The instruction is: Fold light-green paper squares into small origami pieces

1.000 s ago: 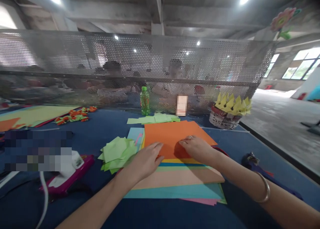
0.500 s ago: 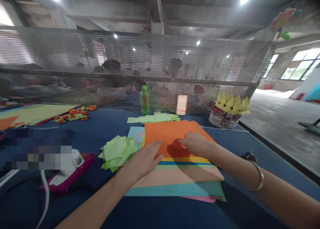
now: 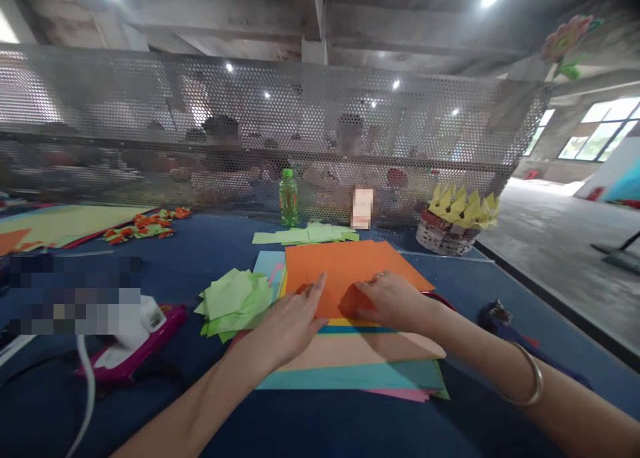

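Note:
A sheet of orange paper (image 3: 345, 261) tops a stack of coloured paper (image 3: 350, 377) in front of me. My left hand (image 3: 294, 321) rests at the sheet's near left part, fingers stretched out and thumb apart. Facing it from the right, my right hand (image 3: 395, 299) touches the same sheet with its index finger extended and the thumb held away. Neither hand grips anything that I can see. Beside my left hand lies a loose pile of light green paper pieces (image 3: 235, 301).
Farther back stand a green bottle (image 3: 289, 199), a small pinkish card (image 3: 362, 208) and a woven basket (image 3: 445, 237) with yellow points. Green strips (image 3: 310, 234) lie before the bottle. A magenta power strip (image 3: 135, 351) is at left. A perforated screen (image 3: 310, 131) borders the table, people behind it.
My left hand's index finger has risen and straightened forward on the orange sheet. My right hand has shifted slightly down and its thumb shows apart. The paper looks unmoved.

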{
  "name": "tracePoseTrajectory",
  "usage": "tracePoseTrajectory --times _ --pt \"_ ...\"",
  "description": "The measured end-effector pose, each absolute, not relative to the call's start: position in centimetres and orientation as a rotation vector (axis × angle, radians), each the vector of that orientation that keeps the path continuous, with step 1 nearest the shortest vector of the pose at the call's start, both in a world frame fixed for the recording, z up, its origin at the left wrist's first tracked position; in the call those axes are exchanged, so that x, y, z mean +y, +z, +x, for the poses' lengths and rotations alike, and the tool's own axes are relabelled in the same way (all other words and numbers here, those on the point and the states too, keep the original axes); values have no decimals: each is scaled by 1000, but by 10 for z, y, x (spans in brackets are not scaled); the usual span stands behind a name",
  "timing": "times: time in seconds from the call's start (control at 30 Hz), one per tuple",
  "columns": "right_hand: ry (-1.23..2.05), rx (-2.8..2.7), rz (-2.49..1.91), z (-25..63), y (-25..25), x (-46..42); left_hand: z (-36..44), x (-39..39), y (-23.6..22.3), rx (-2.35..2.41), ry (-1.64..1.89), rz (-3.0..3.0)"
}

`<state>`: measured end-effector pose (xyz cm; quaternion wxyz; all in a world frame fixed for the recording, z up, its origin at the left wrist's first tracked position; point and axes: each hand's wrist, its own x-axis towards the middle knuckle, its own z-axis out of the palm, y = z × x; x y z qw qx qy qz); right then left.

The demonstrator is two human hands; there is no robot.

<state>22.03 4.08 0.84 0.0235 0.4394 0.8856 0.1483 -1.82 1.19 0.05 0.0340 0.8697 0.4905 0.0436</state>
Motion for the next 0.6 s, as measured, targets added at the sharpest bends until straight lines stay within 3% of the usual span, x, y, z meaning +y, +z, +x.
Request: tracePoseTrajectory --times 0.6 --pt "631 2837 1108 215 -12 21 -22 6 2 1519 144 2681"
